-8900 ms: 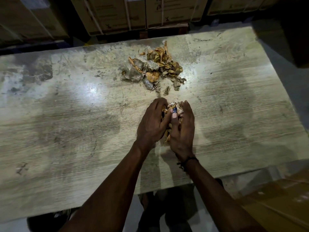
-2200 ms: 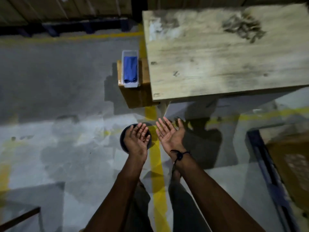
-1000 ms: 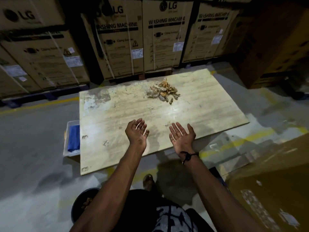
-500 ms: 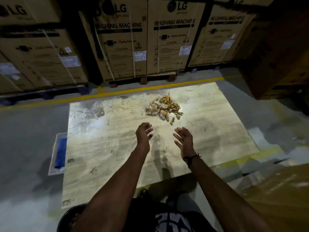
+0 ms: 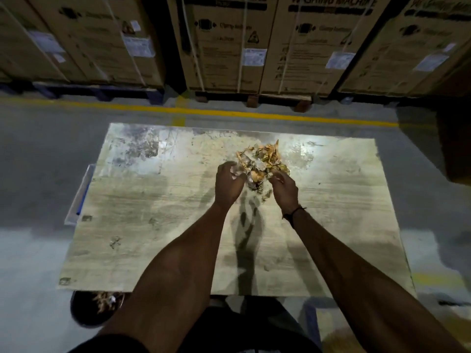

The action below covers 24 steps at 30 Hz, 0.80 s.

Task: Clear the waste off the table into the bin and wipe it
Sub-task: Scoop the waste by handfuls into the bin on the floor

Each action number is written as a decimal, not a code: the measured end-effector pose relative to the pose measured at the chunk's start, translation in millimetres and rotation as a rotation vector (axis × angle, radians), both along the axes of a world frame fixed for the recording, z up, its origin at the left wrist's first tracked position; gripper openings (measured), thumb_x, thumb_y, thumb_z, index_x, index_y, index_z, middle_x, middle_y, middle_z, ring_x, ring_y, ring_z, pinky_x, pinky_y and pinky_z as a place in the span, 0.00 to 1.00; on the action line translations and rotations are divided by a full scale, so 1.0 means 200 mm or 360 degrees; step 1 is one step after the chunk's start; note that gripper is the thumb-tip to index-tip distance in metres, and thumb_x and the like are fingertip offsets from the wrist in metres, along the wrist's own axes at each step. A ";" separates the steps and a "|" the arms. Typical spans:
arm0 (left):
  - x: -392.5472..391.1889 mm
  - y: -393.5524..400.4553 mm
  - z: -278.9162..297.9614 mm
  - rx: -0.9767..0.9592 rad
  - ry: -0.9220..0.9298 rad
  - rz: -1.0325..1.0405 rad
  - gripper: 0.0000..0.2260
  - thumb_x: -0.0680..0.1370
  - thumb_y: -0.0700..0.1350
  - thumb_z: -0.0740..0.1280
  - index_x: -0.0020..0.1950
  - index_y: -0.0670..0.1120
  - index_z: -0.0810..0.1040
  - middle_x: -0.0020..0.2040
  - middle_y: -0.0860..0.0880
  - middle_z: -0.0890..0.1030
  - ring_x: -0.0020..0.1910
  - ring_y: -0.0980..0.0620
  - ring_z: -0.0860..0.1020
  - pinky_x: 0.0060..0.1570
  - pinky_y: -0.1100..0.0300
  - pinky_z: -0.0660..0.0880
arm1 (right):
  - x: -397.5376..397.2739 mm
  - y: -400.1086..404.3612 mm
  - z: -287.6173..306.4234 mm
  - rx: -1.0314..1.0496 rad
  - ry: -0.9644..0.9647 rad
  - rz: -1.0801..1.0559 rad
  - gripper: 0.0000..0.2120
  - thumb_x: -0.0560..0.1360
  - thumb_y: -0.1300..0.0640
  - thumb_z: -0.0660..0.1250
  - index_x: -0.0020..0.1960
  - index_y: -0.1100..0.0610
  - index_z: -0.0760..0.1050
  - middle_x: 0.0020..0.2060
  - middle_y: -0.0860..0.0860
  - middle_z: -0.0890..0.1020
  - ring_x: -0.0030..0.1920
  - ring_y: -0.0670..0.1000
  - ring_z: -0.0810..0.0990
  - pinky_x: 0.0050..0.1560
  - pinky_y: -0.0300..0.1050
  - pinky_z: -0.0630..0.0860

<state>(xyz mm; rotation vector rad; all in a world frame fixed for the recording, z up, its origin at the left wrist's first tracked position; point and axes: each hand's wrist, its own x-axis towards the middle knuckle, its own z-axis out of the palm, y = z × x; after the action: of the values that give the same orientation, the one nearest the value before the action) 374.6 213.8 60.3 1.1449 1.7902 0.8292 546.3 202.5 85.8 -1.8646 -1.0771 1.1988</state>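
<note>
Gathering the waste pile (image 5: 262, 161) at the far middle of the tabletop (image 5: 158, 225), the left hand (image 5: 228, 184) curls round a crumpled scrap while the right hand (image 5: 284, 188) cups the pile's near edge, fingers bent. Loose flakes could spill between the palms on the carry. The bin (image 5: 89, 312) sits on the floor by the near-left corner; a tray (image 5: 79, 197) flanks the left edge.

Warehouse interior, dim overall. Grey concrete floor (image 5: 38, 159) crossed by a yellow painted line (image 5: 254, 113). Behind the line, tall cardboard cartons (image 5: 229, 42) printed "WASHING MACHINE", strapped with white bands, stand on pallets (image 5: 277, 99). Light glares brightly off the floor at lower left.
</note>
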 end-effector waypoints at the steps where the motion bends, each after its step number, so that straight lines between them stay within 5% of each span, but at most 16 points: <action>1: 0.02 0.03 -0.03 0.0022 0.0092 -0.0063 0.23 0.76 0.42 0.76 0.69 0.41 0.77 0.69 0.41 0.76 0.69 0.42 0.74 0.63 0.63 0.67 | 0.00 0.05 -0.02 0.0021 -0.0049 0.0076 0.14 0.81 0.57 0.69 0.66 0.54 0.81 0.65 0.52 0.82 0.56 0.48 0.79 0.54 0.37 0.72; 5: 0.06 0.14 -0.14 0.0036 0.0297 -0.0289 0.34 0.74 0.50 0.76 0.79 0.46 0.71 0.83 0.42 0.63 0.82 0.42 0.60 0.78 0.52 0.61 | -0.03 0.24 -0.16 0.0118 -0.0169 0.0387 0.18 0.81 0.61 0.67 0.70 0.56 0.77 0.68 0.54 0.80 0.65 0.53 0.79 0.52 0.34 0.71; 8: 0.03 0.18 -0.24 0.0021 0.0437 -0.0449 0.37 0.73 0.61 0.67 0.81 0.49 0.69 0.84 0.42 0.60 0.84 0.41 0.56 0.80 0.44 0.60 | -0.03 0.31 -0.30 0.0209 -0.0337 0.0668 0.21 0.80 0.64 0.66 0.73 0.59 0.74 0.72 0.56 0.76 0.72 0.57 0.73 0.68 0.43 0.69; 11: -0.01 0.16 -0.34 0.0051 0.0577 -0.0672 0.39 0.73 0.67 0.59 0.80 0.50 0.69 0.83 0.40 0.62 0.83 0.40 0.60 0.78 0.40 0.64 | 0.00 0.31 -0.41 0.0220 -0.0516 0.0893 0.23 0.80 0.54 0.62 0.74 0.60 0.74 0.72 0.59 0.76 0.73 0.60 0.73 0.73 0.56 0.69; 16: -0.01 -0.01 -0.35 0.0162 0.0566 -0.0804 0.34 0.76 0.63 0.59 0.79 0.47 0.71 0.82 0.38 0.64 0.82 0.39 0.62 0.78 0.44 0.65 | 0.10 0.15 -0.47 0.0315 -0.0632 0.1175 0.28 0.80 0.52 0.57 0.78 0.58 0.69 0.77 0.57 0.71 0.78 0.60 0.66 0.79 0.58 0.61; 21: 0.00 -0.28 -0.33 0.0173 0.0515 -0.0916 0.31 0.79 0.55 0.64 0.81 0.47 0.68 0.84 0.40 0.61 0.83 0.40 0.60 0.78 0.47 0.62 | 0.20 -0.05 -0.44 0.0387 -0.0668 0.1302 0.25 0.82 0.54 0.57 0.78 0.56 0.69 0.77 0.56 0.70 0.76 0.60 0.68 0.77 0.59 0.63; 24: -0.01 -0.38 -0.31 0.0282 0.0480 -0.0889 0.28 0.80 0.54 0.65 0.79 0.47 0.70 0.82 0.44 0.65 0.80 0.43 0.66 0.74 0.46 0.69 | 0.25 -0.14 -0.39 0.0501 -0.0721 0.1254 0.22 0.82 0.55 0.59 0.76 0.55 0.71 0.76 0.55 0.72 0.74 0.59 0.70 0.74 0.57 0.66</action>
<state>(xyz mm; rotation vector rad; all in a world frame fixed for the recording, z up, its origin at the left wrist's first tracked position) 371.6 138.7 -2.4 1.8544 1.5167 0.5019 596.5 174.4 6.9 -1.5215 -2.2486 0.9098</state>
